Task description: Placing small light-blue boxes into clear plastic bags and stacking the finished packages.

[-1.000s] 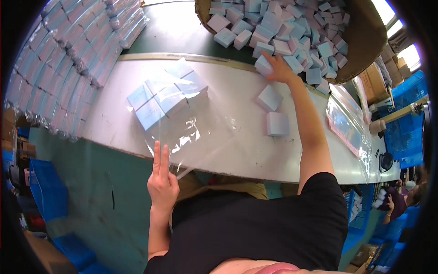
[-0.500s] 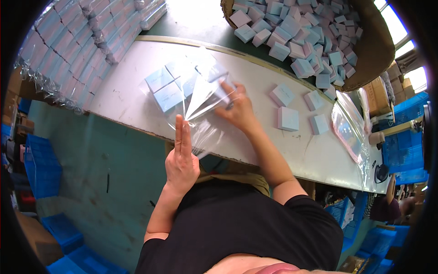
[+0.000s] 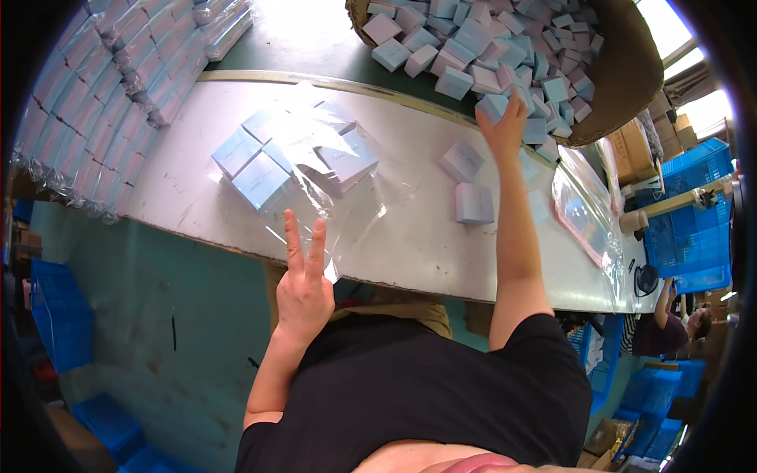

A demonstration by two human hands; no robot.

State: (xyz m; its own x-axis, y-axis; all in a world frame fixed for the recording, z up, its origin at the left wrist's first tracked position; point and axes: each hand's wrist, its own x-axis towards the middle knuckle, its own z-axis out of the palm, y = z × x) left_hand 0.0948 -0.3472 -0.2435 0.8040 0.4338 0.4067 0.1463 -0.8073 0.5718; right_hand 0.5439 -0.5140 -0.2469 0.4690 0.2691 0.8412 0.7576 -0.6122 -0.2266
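A clear plastic bag (image 3: 359, 206) lies on the white table (image 3: 410, 244) with several light blue boxes (image 3: 260, 177) inside. My left hand (image 3: 302, 285) holds the bag's open edge at the table's near rim, index and middle fingers stretched out. My right hand (image 3: 505, 126) reaches far across to the rim of a brown basket (image 3: 631, 87). Its fingers curl over one small light blue box (image 3: 493, 105) there. Two loose boxes (image 3: 465, 162) (image 3: 474, 203) sit on the table near my right forearm.
The basket is heaped with several small blue boxes (image 3: 505, 39). Wrapped packs of boxes (image 3: 95, 87) are stacked at the far left. A pile of clear bags (image 3: 583, 209) lies at the table's right end. Blue crates (image 3: 690, 229) and another person (image 3: 670, 327) are at the right.
Half a second ago my right hand was at the bag's mouth with the boxes; it has since swung back out to the basket. My left hand stays on the bag's edge.
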